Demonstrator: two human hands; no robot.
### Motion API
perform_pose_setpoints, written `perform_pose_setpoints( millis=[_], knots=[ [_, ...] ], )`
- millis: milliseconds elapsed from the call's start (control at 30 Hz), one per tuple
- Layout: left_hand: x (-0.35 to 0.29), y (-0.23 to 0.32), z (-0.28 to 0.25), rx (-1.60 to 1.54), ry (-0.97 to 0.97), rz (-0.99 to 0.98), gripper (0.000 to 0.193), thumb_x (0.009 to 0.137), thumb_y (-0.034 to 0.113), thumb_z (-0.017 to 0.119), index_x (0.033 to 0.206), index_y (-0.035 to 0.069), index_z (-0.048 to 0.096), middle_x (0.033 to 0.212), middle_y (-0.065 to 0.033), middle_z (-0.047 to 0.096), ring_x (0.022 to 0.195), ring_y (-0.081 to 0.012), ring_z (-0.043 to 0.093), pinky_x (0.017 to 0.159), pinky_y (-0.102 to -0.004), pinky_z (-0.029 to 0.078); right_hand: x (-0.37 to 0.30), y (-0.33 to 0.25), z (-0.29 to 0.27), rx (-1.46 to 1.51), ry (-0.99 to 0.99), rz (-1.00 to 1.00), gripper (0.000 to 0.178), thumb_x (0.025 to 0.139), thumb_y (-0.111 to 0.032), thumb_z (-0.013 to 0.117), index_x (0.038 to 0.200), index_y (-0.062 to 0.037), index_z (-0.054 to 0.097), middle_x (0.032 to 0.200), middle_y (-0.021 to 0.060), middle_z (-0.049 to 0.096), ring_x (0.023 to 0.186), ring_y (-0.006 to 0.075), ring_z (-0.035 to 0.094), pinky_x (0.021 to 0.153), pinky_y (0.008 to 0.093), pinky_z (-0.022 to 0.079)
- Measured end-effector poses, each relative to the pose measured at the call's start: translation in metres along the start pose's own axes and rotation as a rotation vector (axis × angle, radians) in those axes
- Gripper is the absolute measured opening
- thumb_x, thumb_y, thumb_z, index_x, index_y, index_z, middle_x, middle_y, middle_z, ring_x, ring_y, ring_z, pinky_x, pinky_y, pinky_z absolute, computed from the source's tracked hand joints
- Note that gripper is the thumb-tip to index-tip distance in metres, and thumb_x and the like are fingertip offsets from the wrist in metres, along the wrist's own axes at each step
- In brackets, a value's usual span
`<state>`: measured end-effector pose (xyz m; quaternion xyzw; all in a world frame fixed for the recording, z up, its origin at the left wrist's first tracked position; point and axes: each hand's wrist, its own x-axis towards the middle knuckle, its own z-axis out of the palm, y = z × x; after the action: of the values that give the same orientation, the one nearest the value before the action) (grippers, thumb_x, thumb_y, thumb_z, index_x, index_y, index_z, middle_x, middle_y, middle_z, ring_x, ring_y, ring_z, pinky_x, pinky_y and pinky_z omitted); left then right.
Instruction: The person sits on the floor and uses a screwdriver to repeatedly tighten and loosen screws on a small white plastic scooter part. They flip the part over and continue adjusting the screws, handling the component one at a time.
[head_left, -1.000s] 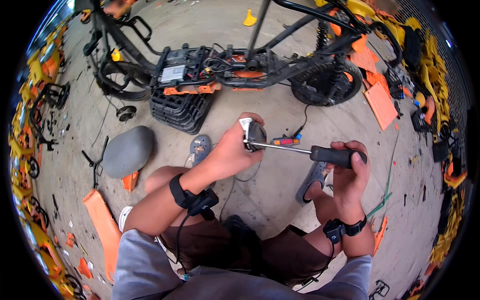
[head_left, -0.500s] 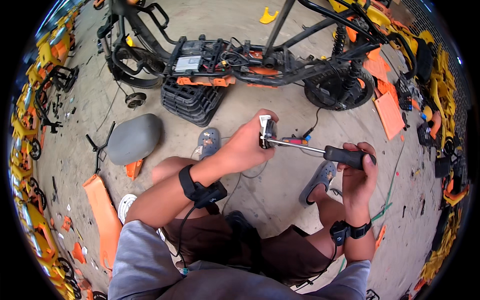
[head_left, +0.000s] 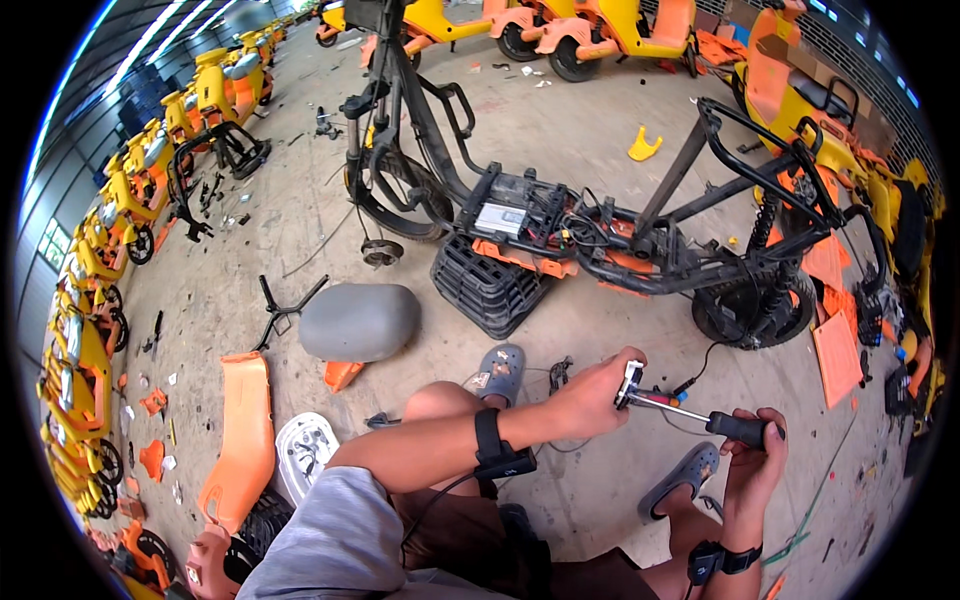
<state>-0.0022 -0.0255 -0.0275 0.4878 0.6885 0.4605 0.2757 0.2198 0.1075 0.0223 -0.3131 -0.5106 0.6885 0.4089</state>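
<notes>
A small black and white part is gripped in the left hand, with the fingers bent around it. It is held up over the floor, in front of the knees and apart from the black scooter frame. A screwdriver is held by its dark handle in the right hand, with the fingers and thumb closed near the end. Its thin metal rod is pointed at the part, and the tip seems to be touching it — whether it is set in a screw cannot be told.

The work on this part looks only partly done, since the screwdriver is kept at it and nothing is seen coming loose. How many turns are left cannot be told.

Much of the scooter has been laid bare. Its wires and a silver box can be seen. The grey seat and a long orange panel are laid on the floor to the left. Not all is off, though — the front wheel and the rear wheel are still joined to the frame, and a black crate is set under its middle.
</notes>
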Motion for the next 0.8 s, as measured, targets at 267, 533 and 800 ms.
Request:
perform_pose_setpoints(
  millis=[267,533,800],
  knots=[
    [0.002,-0.007,0.001,-0.009,0.013,0.001,0.051,0.076,0.002,0.064,0.121,0.009,0.041,0.084,-0.0141,0.057,0.081,-0.0364,0.061,0.071,-0.0435,0.048,0.008,0.009,-0.01,-0.089,0.011,0.021,0.034,0.1,-0.032,0.048,0.108,0.0008,0.052,0.072,0.0097,0.057,0.053,0.0166,0.056,0.051,0.0291,0.047],
    [0.001,-0.006,0.001,0.016,0.053,0.005,0.05,0.074,0.001,0.066,0.117,0.008,0.042,0.083,-0.0129,0.057,0.078,-0.0336,0.061,0.068,-0.0424,0.048,0.009,0.01,-0.008,-0.129,0.008,0.041,0.036,0.101,-0.035,0.047,0.106,0.0001,0.053,0.064,0.007,0.053,0.049,0.0143,0.051,0.046,0.0259,0.04],
    [0.003,0.001,-0.003,-0.113,-0.019,-0.019,0.048,0.074,0.001,0.068,0.113,0.007,0.042,0.082,-0.0081,0.056,0.074,-0.0225,0.06,0.067,-0.0368,0.049,0.008,0.009,-0.007,-0.098,0.047,0.019,0.037,0.1,-0.036,0.047,0.104,-0.0002,0.053,0.061,0.0062,0.05,0.047,0.014,0.046,0.047,0.0271,0.038]
  ],
)
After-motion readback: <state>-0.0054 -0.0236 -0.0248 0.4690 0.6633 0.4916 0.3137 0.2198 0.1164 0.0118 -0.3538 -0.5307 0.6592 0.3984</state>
